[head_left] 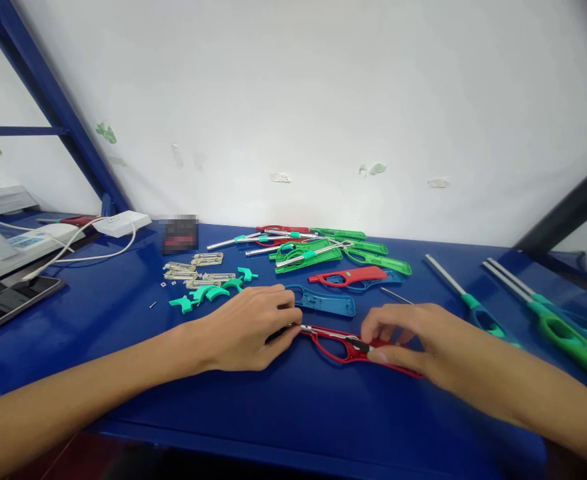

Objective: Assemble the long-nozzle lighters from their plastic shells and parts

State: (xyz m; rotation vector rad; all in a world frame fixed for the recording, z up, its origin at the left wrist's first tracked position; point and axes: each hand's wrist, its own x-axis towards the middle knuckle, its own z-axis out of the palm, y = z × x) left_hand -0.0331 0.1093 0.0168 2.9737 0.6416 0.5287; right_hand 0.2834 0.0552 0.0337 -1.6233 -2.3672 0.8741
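A red lighter half-shell [340,359] lies on the blue table, its inner side up. My left hand [253,327] is closed at its left end, pinching a thin metal tube [307,328]; the fingers hide the rest of the tube. Over the handle, my right hand [413,340] pinches a small black part [357,344] between thumb and fingers. A thin pale wire seems to run between tube and black part. Just behind the red shell lies a blue half-shell [323,302].
Green half-shells [378,260], red shells [350,275] and metal tubes lie behind my hands. Left are teal triggers [217,293] and clear fuel tanks [208,259]. Assembled lighters [563,327] lie right. A phone [13,303] and power strip [33,250] are far left. A wall stands behind.
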